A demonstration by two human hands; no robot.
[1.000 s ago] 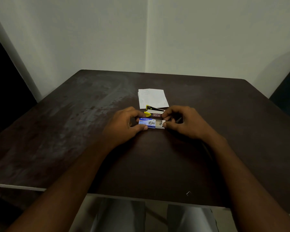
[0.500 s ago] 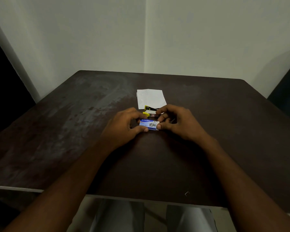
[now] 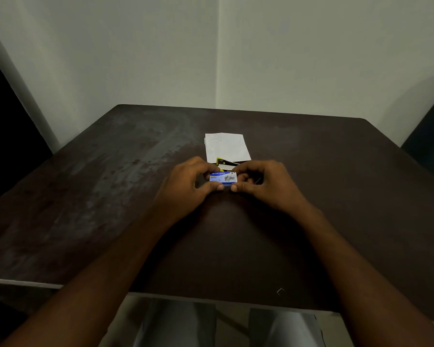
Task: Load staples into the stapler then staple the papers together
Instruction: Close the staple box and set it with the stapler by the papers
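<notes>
A: What changed?
B: Left hand and right hand pinched the staple box mid-table; its tray had slid shut.
A: The stapler?
B: Just beyond, at the papers' near edge; loading probably followed.

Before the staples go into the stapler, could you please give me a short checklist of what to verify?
1. Grip on the small blue cardboard staple box: ok; the left hand and right hand pinch its two ends.
2. Box opened, staples reachable: cannot tell; fingers cover its ends.
3. Yellow and black stapler in reach: ok; it lies on the dark brown table just behind the box.
4. Stapler magazine open: cannot tell; the hands hide most of it.
5. White papers ready: ok; they lie flat behind the stapler.
</notes>
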